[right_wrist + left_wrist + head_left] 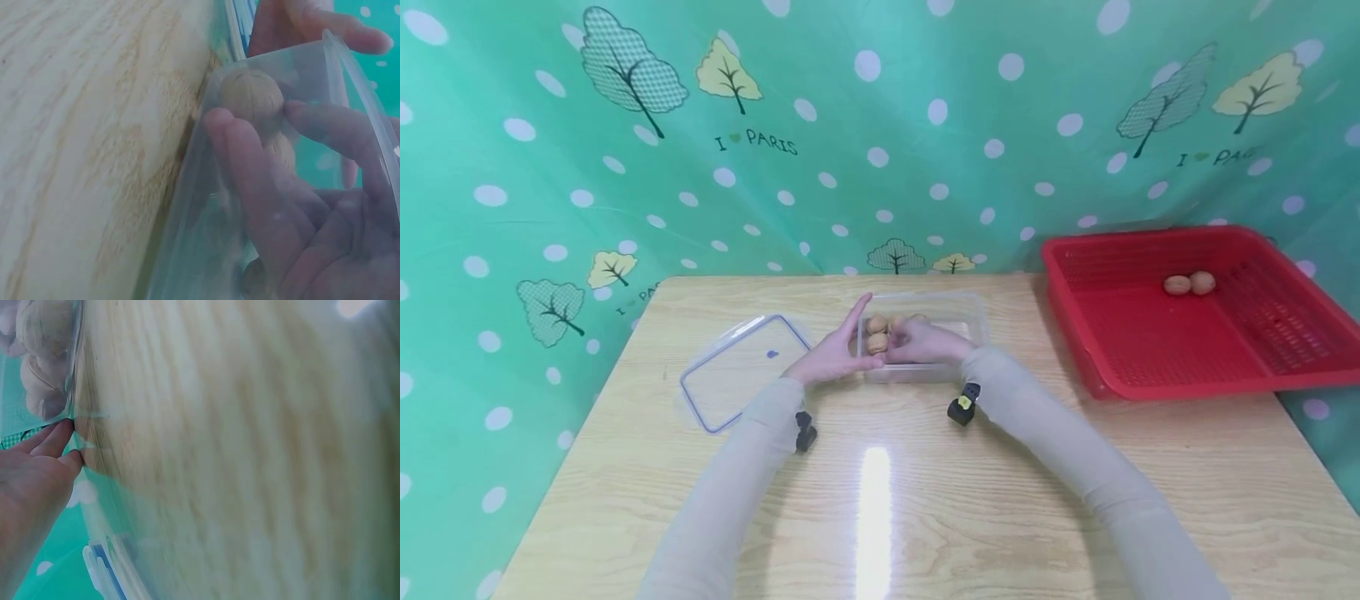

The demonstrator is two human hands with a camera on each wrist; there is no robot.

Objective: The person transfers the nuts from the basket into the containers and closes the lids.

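Room: only a green dotted curtain with tree prints, far side and left. Light wood table, pale glare streak near middle. Red basket far right, overhanging the table's right edge. Blue-edged lid off, lying left. Clear box far middle, uncovered. Left hand at box's left end, fingers straight and touching it, not gripping. Right hand inside box, fingertips either side of a walnut at the left end; looks like a pinch. Other walnuts sit in the box, mostly left; count partly hidden. Two walnuts remain in basket, far side. Judged well along: most visible walnuts boxed, two outside, lid not on.
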